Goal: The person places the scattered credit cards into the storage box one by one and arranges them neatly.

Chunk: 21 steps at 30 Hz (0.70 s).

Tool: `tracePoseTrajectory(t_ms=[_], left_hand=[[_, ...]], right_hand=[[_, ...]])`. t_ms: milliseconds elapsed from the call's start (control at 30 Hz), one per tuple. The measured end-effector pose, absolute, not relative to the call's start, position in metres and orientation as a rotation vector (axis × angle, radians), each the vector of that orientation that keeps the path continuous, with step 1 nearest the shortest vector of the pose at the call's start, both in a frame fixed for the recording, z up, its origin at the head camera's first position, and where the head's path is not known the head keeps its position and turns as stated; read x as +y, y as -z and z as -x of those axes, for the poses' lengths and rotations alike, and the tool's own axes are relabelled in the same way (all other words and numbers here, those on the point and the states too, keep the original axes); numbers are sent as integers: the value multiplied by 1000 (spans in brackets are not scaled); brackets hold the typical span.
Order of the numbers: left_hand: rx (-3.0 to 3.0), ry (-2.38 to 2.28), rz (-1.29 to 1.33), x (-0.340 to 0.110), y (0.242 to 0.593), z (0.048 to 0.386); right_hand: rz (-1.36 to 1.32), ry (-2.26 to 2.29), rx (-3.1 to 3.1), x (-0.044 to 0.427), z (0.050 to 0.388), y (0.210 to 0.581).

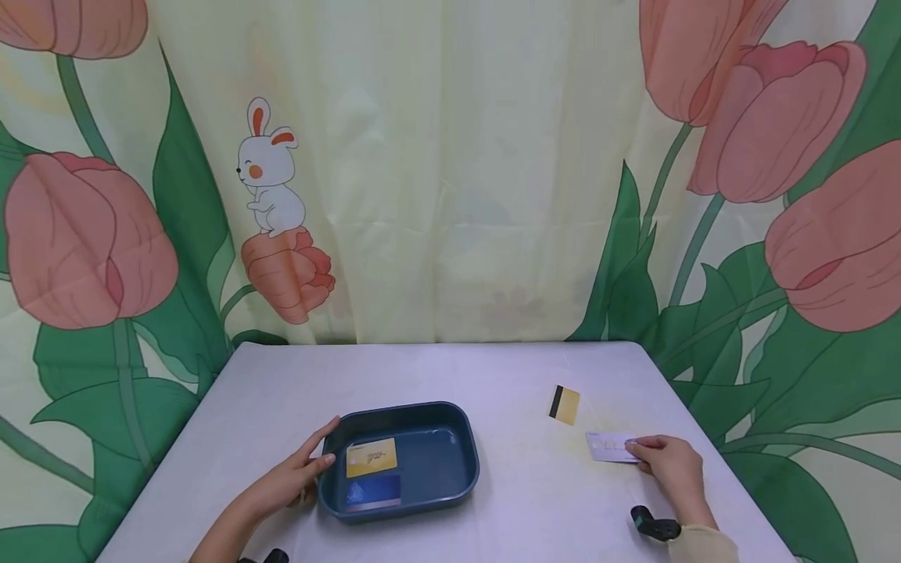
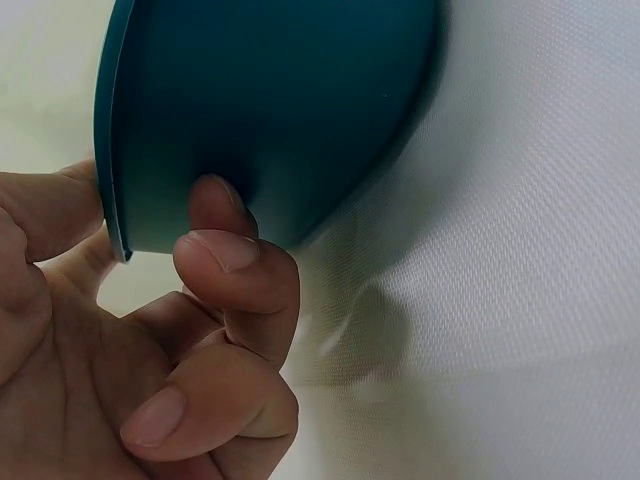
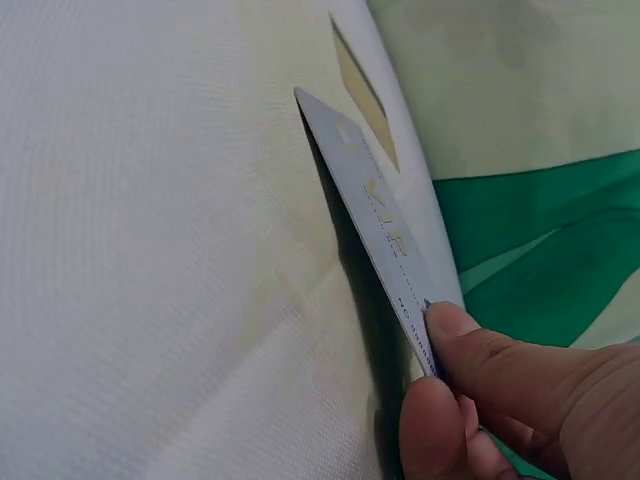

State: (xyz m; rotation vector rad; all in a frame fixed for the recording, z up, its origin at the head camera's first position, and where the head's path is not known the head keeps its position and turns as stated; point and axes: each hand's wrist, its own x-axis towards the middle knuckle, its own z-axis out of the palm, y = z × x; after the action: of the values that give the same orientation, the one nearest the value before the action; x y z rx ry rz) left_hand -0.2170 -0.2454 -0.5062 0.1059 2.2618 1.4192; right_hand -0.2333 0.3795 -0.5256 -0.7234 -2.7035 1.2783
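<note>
A dark blue tray stands on the table, with a gold card and a blue card lying in its left part. My left hand grips the tray's left rim; in the left wrist view the fingers curl against the outer wall of the tray. My right hand pinches the right end of a pale card between thumb and finger. In the right wrist view this card, marked VIP, is tilted, its far end raised off the cloth, held by my right hand.
A gold card with a black stripe lies on the table behind the pale card. White cloth covers the table. A curtain printed with tulips and a rabbit hangs behind the table's far edge.
</note>
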Motion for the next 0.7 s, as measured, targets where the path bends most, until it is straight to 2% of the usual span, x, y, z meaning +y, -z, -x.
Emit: tracePoseTrajectory(t_ms=[333, 700], left_hand=[[2254, -1437, -135, -247, 506, 217], [2254, -1432, -137, -247, 506, 217]], right_hand=[[853, -1706, -2526, 387, 239, 528], [826, -1819, -2506, 377, 239, 522]])
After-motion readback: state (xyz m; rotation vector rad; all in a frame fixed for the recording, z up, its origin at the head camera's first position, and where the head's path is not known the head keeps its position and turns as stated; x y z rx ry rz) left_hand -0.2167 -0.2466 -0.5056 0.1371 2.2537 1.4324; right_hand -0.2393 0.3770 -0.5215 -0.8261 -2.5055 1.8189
